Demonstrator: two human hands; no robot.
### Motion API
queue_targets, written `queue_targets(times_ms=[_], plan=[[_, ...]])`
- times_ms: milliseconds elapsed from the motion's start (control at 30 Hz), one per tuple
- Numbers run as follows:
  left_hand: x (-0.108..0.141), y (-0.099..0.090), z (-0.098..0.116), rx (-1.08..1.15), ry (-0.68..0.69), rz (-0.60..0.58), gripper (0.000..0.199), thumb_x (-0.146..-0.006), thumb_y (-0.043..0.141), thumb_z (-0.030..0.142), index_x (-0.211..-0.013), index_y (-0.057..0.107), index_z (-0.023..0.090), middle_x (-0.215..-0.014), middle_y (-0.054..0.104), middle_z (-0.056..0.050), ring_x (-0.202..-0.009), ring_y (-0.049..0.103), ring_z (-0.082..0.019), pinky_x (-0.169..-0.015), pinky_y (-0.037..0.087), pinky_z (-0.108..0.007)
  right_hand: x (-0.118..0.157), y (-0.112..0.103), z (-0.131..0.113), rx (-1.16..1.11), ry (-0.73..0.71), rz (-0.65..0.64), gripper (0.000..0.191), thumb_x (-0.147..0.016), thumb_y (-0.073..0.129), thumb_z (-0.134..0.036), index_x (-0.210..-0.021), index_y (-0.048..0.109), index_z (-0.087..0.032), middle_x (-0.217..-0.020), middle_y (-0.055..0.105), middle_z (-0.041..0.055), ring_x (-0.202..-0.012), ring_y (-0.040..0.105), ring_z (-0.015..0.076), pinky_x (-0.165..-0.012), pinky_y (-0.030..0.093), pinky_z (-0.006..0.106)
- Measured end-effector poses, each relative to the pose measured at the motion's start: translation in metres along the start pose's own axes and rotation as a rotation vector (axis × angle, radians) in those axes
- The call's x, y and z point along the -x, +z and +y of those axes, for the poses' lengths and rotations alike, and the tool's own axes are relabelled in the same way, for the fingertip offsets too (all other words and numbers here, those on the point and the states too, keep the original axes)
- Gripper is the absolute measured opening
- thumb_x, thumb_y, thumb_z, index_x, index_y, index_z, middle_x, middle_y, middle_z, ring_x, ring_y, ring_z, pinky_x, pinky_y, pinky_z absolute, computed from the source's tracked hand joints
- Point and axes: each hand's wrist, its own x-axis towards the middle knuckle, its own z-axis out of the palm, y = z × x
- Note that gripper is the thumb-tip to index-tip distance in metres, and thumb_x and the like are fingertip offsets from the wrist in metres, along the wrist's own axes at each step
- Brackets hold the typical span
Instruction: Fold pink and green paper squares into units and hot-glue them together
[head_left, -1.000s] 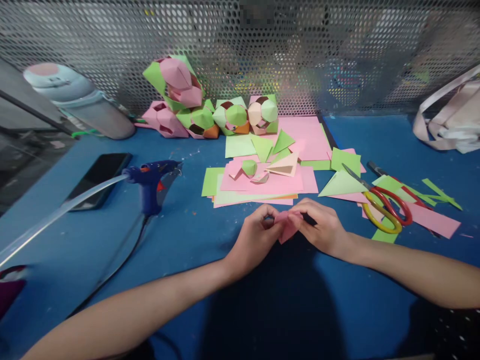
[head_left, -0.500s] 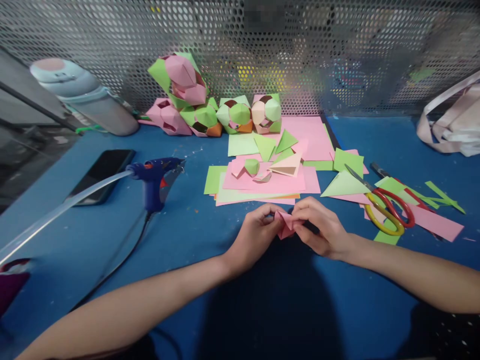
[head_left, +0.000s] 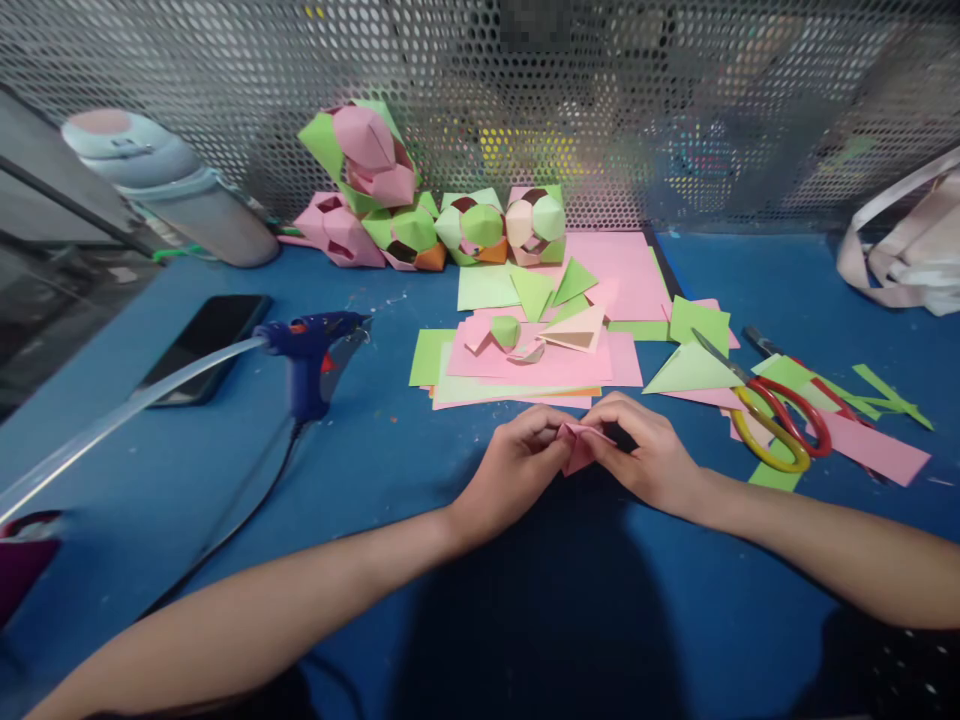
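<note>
A small piece of folded pink paper (head_left: pixel 578 456) is held up between both hands, a little above the blue table (head_left: pixel 375 620). My left hand (head_left: pixel 517 465) pinches its left side between thumb and fingers. From the right, my right hand (head_left: pixel 646 450) grips the other side, thumb in front and fingertips behind. The fingers cover part of the folds. Just beyond the hands lies a stack of pink, green and orange paper sheets (head_left: pixel 517 395), with a small green folded piece (head_left: pixel 505 331) and a pale pink folded piece (head_left: pixel 576 335) on top.
A blue glue gun (head_left: pixel 304 365) with a clear glue stick stands left, near a phone (head_left: pixel 210 345). Red-and-yellow scissors (head_left: pixel 772 440) rest on paper scraps at right. Folded paper balls (head_left: pixel 472 228) and a tumbler (head_left: pixel 172 190) line the back, before a perforated metal panel (head_left: pixel 450 60).
The right fingers have shifted along the pink paper and its thumb now presses closer to the left thumb. The paper's raised flap looks flatter. The objects on the table stay put.
</note>
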Motion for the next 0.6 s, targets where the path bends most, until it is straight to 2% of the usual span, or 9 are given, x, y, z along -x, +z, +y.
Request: queue_targets(times_ms=[167,300,400,533,600], plan=[[0.002,0.002,0.0,0.025,0.017,0.019,0.014,-0.084,0.061,0.024,-0.09,0.065,0.012,-0.088,0.062,-0.005,-0.076,0.06,-0.012,-0.067,0.048,-0.021,-0.001,0.0,0.001,-0.001,0.0,-0.004,0.004,-0.089,0.055,-0.013,-0.091,0.057,-0.017,-0.082,0.057,0.0034,-0.072,0.052,0.0121,-0.064,0.044,0.026],[0.0,0.0,-0.008,-0.118,0.11,0.044,0.014,-0.087,0.058,0.025,-0.087,0.067,0.014,-0.08,0.063,-0.003,-0.071,0.058,-0.011,-0.065,0.045,-0.021,-0.002,0.0,0.0,-0.009,0.0,-0.01,0.005,-0.089,0.055,-0.012,-0.088,0.057,-0.016,-0.08,0.056,0.0022,-0.072,0.052,0.0115,-0.064,0.043,0.025],[0.0,-0.003,-0.012,-0.226,0.152,0.07,0.017,-0.09,0.055,0.026,-0.085,0.067,0.016,-0.078,0.063,-0.003,-0.073,0.057,-0.012,-0.068,0.044,-0.022,-0.003,-0.002,-0.001,-0.045,0.026,-0.024,0.002,-0.089,0.057,-0.018,-0.09,0.058,-0.017,-0.081,0.056,0.0017,-0.073,0.053,0.0118,-0.066,0.044,0.025],[-0.001,-0.005,-0.013,-0.272,0.134,0.103,0.018,-0.089,0.055,0.028,-0.086,0.067,0.016,-0.084,0.065,-0.004,-0.077,0.058,-0.013,-0.072,0.044,-0.023,-0.003,-0.006,-0.001,-0.074,0.14,-0.047,0.01,-0.093,0.05,-0.022,-0.093,0.06,-0.018,-0.087,0.06,0.0026,-0.079,0.056,0.0122,-0.07,0.045,0.025],[-0.001,-0.006,-0.011,-0.258,0.115,0.103,0.018,-0.089,0.055,0.028,-0.087,0.067,0.015,-0.087,0.066,-0.005,-0.08,0.059,-0.014,-0.075,0.044,-0.024,-0.004,-0.007,0.0,-0.075,0.141,-0.058,0.014,-0.094,0.049,-0.021,-0.089,0.061,-0.018,-0.084,0.06,0.0024,-0.077,0.056,0.0123,-0.07,0.045,0.026]])
